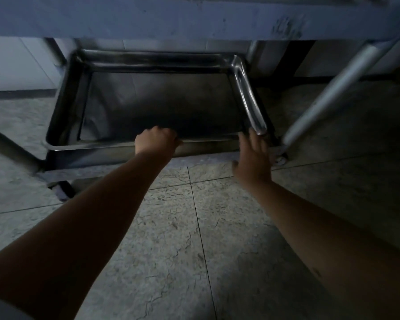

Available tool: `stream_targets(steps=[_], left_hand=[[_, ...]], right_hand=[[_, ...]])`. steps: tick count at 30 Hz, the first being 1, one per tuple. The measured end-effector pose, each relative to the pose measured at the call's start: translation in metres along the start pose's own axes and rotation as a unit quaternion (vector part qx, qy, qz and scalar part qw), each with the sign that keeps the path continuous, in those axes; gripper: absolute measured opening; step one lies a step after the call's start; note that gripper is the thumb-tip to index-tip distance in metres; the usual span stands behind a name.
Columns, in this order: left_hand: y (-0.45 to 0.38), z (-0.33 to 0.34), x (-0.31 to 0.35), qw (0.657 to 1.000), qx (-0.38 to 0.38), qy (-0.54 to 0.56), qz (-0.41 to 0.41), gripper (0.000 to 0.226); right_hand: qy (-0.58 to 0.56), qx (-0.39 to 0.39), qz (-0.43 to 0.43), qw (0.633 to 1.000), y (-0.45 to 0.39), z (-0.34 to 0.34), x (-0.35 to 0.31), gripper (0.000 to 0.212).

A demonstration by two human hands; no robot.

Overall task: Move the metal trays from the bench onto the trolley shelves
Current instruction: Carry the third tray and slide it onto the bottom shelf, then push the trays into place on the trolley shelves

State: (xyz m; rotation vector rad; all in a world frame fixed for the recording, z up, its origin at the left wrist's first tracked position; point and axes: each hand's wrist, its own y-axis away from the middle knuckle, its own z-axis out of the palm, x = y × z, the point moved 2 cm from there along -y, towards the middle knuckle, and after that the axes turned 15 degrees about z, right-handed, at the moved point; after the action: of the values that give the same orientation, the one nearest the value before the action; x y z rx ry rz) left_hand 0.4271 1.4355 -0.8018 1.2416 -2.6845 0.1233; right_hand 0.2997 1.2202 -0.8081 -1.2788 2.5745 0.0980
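A rectangular metal tray [245, 93] with a raised rim lies low on the trolley's bottom shelf [56, 174], under an upper shelf [194, 17] that spans the top of the view. My left hand [156, 140] is closed over the tray's near rim at its middle. My right hand [254, 155] rests with fingers spread at the tray's near right corner, touching the rim. The scene is dim and the tray's inside is dark and holds nothing that I can make out.
Slanted trolley legs stand at the right [328, 93] and the lower left [7, 146]. A caster [280, 159] sits beside my right hand. Grey tiled floor [194, 239] fills the foreground, with a pale wall behind the trolley.
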Motion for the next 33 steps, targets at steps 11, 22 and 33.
stream_targets(steps=[11,22,33], left_hand=[[0.04,0.041,0.005,0.999,-0.011,-0.027,0.035,0.077],[0.097,0.038,0.027,0.994,-0.092,-0.063,-0.006,0.101],[0.206,-0.178,0.086,0.979,-0.192,-0.026,-0.066,0.103]], right_hand=[[0.159,-0.12,-0.077,0.977,-0.028,0.001,-0.002,0.095],[0.197,-0.26,-0.081,0.942,0.056,0.016,0.017,0.112],[0.188,-0.335,-0.097,0.918,0.124,-0.176,-0.031,0.114]])
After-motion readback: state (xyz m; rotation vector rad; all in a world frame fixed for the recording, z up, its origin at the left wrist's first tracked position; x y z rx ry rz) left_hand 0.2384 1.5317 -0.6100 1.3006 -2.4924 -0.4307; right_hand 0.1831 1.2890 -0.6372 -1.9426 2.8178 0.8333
